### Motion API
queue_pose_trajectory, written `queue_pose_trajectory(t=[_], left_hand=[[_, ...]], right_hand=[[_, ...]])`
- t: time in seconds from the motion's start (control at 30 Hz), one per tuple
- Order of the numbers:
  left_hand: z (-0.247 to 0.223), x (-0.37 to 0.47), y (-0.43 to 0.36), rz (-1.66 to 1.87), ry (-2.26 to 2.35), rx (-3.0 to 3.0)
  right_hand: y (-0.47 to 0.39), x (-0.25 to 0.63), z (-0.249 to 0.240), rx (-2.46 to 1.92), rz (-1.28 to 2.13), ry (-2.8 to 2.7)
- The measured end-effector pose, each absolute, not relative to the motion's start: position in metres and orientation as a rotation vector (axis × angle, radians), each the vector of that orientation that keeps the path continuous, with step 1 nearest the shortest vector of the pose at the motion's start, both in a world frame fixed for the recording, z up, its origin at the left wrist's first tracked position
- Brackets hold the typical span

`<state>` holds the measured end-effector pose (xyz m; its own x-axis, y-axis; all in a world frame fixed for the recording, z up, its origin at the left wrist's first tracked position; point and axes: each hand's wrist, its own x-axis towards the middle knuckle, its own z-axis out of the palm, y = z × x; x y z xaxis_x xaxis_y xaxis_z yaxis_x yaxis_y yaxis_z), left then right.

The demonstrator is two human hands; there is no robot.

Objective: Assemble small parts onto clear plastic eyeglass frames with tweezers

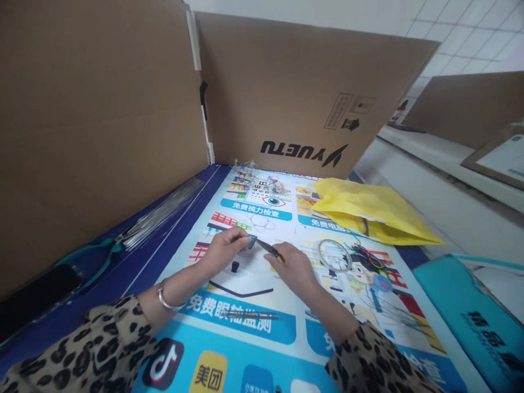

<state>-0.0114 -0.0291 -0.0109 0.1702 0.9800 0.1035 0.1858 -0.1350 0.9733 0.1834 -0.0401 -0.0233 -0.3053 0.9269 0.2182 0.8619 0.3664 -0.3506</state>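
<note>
While a bundle of thin wires (164, 213) is lying loose beside the teal-handled pliers (100, 259), a wide leftward sweep of the arm could be scattering the strands. Further right, the left hand (225, 251) is pinching a small blue piece (251, 242) between thumb and fingertips, above the middle of the printed sheet (237, 355). That pinch is covering little of the piece, so a sideways push could be twisting it free. The right hand (292, 267) is closing around a dark hand tool (268, 249), whose tip is pointing at the piece; whether they are touching, I cannot tell. If the tip is slipping, it could be nicking the left fingertips. To the right, the clear ring (334, 255) and the coloured cords (370, 259) are lying near the right forearm, where a swinging elbow could be snagging the cords.

As for edges, the left cardboard panel (98, 109) is walling off that side of the counter (143, 267), and the back panel (303, 98) is limiting forward reach. Between the forearms the sheet is offering the easiest room, though dark thin rods (249, 315) are lying across it. On the far right, the yellow bag (368, 210) and the teal box (475, 322) are narrowing any outward movement.
</note>
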Motion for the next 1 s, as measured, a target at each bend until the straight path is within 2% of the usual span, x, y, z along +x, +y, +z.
queue_pose_trajectory(t=[0.2, 0.4, 0.7, 1.0], left_hand=[[-0.011, -0.014, -0.026, 1.059, 1.163, 1.521], [-0.018, -0.029, -0.008, 1.076, 1.418, 1.778], [-0.023, -0.029, 0.001, 0.714, 1.463, 2.309], [-0.012, -0.037, -0.005, 0.425, 1.544, 2.415]], right_hand=[[-0.038, 0.183, -0.028, -1.589, 0.212, -2.242], [-0.032, 0.185, -0.029, -1.715, 0.104, -2.175], [-0.026, 0.184, -0.030, -1.775, 0.018, -2.191], [-0.022, 0.184, -0.035, -1.685, 0.050, -2.185]])
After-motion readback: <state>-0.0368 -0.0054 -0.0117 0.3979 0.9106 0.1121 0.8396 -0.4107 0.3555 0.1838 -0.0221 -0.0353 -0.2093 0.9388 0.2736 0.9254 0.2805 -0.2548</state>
